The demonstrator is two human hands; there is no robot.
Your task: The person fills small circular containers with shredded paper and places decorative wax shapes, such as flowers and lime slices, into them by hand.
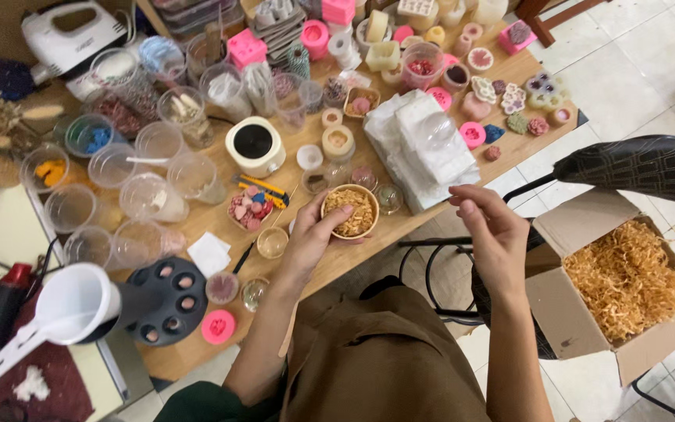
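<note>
My left hand (312,234) has its grip wrapped round a small bowl (350,211) of tan shreds, held just over the bench (400,227) edge. Right hand (487,227) hovers beside it, fingers pinched narrow (can't tell if anything's in them). Box (587,312) of shreds sits off right.

One camera only — worn on the person's head, it looked almost straight down over the lap and the near edge of the table (330,258). The table ran slantwise across the frame, its far edge toward the top, its right corner near the upper right. The view sat close: both forearms rose from the bottom edge, and the left hand (310,234) and right hand (490,227) fell near the middle. Floor tiles filled the right side — no second view shared the scene.
</note>
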